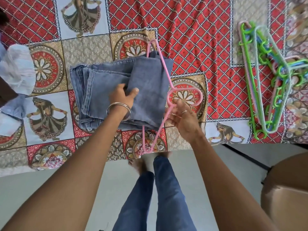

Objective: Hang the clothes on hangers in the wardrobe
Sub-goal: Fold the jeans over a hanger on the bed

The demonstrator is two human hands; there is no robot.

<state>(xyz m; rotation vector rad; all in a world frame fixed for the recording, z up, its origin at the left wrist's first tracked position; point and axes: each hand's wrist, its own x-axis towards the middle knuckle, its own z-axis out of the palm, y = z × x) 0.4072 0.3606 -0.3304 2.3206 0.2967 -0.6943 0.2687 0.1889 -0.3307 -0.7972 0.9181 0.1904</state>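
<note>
1. Right hand (182,120): fingers loosely curled at the neck of the pink hanger (164,84), just below its hook loop. Looks like a light pinch, not a firm wrap.
2. Left hand (124,95): fingers and thumb clamped on the folded edge of the grey-blue jeans (116,90), w/ a bangle on the wrist.
3. Jeans are folded over the hanger's bar and lie on the patterned bedspread (191,30); the hanger frame sits on top at the fold side.
4. Spare hangers (265,77), green, grey and pink, are piled well apart to the right.
5. Risks: denim is heavy, so a weak pinch at the neck could tip the hanger when lifted; uneven fold halves may slide the jeans off the bar; thin plastic may flex.
</note>
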